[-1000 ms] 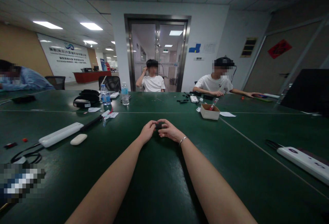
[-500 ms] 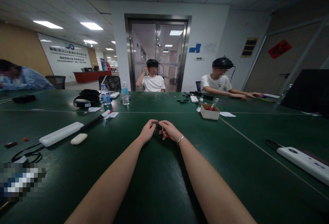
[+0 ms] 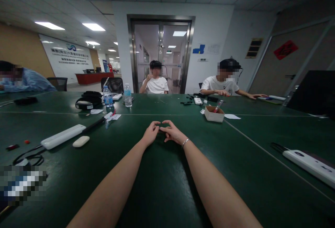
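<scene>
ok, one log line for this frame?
left hand: pinching small dark object | right hand: pinching same object | surface: green table | nearby: cardboard box

Left hand (image 3: 151, 134) and right hand (image 3: 172, 133) fingertip to fingertip over a green table (image 3: 162, 186).

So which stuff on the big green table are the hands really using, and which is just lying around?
In use:
- left hand and right hand, fingertips pinching a small dark object, too small to identify

Just lying about:
- white power strip
- white oval case
- two water bottles
- cardboard box
- black headset
- second power strip
</scene>
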`<state>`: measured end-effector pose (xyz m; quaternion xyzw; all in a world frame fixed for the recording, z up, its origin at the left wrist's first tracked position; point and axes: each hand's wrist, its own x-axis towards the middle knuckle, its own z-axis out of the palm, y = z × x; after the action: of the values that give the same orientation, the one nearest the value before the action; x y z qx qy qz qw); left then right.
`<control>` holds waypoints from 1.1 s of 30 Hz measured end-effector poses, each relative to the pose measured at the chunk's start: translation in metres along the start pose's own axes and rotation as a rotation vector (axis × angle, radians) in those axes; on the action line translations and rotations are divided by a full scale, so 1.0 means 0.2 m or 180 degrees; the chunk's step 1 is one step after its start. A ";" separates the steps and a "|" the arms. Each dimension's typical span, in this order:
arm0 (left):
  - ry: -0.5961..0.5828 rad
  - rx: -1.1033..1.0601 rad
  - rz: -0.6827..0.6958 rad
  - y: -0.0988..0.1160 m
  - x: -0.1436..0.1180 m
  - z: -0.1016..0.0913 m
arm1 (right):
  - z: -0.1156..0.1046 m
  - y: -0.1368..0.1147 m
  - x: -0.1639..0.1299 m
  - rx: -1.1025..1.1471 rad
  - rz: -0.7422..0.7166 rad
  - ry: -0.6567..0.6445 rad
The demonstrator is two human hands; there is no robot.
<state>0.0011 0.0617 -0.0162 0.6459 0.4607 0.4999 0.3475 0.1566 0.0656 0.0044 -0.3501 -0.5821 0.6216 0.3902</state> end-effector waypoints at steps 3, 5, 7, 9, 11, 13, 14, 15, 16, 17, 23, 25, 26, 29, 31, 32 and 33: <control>-0.0098 -0.0052 0.0048 0.00 0.00 0.00 | 0.00 0.01 0.01 -0.0033 0.0151 0.0002; -0.0157 0.0006 0.0073 0.00 -0.01 0.00 | 0.00 0.02 0.01 -0.0003 0.0127 -0.0031; -0.0237 0.0133 0.0095 0.01 -0.01 -0.01 | -0.01 0.02 0.01 0.0064 0.0076 -0.0052; -0.0298 0.0255 0.0096 0.01 -0.02 -0.01 | -0.01 0.01 0.00 0.0149 0.0044 -0.0066; -0.0298 0.0313 0.0059 0.01 -0.02 -0.02 | -0.01 0.01 -0.01 0.0225 0.0042 -0.0073; -0.0267 0.0305 0.0031 0.01 -0.02 -0.01 | -0.01 0.01 -0.01 0.0277 0.0070 -0.0080; -0.0252 0.0278 0.0014 0.01 -0.02 -0.01 | -0.01 0.01 -0.01 0.0294 0.0080 -0.0077; -0.0250 0.0235 -0.0014 0.01 -0.02 -0.01 | -0.01 0.01 -0.01 0.0310 0.0084 -0.0076; -0.0269 0.0184 -0.0050 0.01 -0.02 -0.01 | -0.01 0.01 -0.01 0.0326 0.0080 -0.0075; -0.0303 0.0133 -0.0089 0.01 -0.01 -0.01 | -0.01 0.01 -0.01 0.0342 0.0068 -0.0076; -0.0368 0.0070 -0.0089 0.01 -0.01 -0.01 | -0.02 0.02 -0.01 0.0385 0.0000 -0.0120; -0.0355 0.0081 -0.0045 0.00 -0.01 -0.01 | -0.01 0.02 -0.01 0.0381 0.0015 -0.0118; -0.0346 0.0089 -0.0044 0.01 -0.01 -0.01 | -0.01 0.02 -0.01 0.0384 0.0020 -0.0111; -0.0344 0.0075 -0.0110 0.02 -0.02 -0.01 | -0.02 0.02 -0.01 0.0438 0.0032 -0.0096; -0.0353 0.0045 -0.0124 0.03 -0.02 -0.01 | -0.02 0.02 -0.01 0.0495 0.0037 -0.0092; -0.0352 0.0043 -0.0111 0.03 -0.02 -0.01 | -0.02 0.02 -0.01 0.0516 0.0039 -0.0093; -0.0355 0.0061 -0.0083 0.03 -0.02 -0.01 | -0.02 0.02 -0.01 0.0529 0.0043 -0.0093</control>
<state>-0.0002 0.0551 -0.0112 0.6699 0.4537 0.4541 0.3729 0.1604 0.0661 0.0000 -0.3113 -0.5317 0.6753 0.4053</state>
